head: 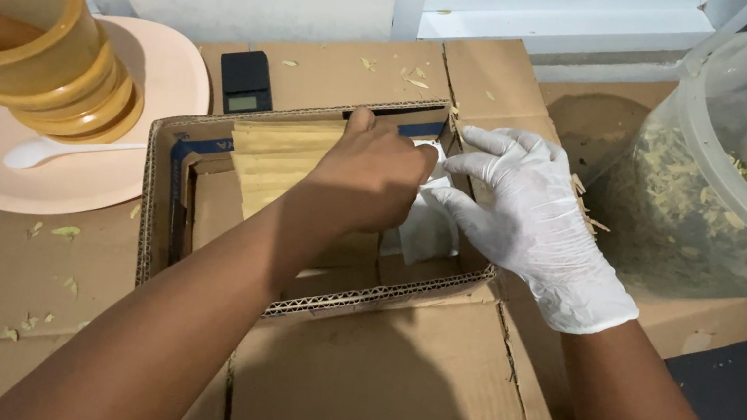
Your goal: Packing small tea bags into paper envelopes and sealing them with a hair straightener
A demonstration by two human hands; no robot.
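Both the left hand (369, 174) and gloved right hand (532, 220) crowd the cardboard box's (156, 206) far corner.

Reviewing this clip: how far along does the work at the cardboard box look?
Done: dried leaves fill the clear tub, crumbs litter the cardboard, mortar and pestle sit aside on a plate. In hand: left hand and gloved right hand hold a small white sachet inside the box. Left: cannot tell; only tan packets show inside.

Home herb-packing corner: wooden mortar (40, 47), pocket scale (246, 81), flattened cardboard (376, 380).
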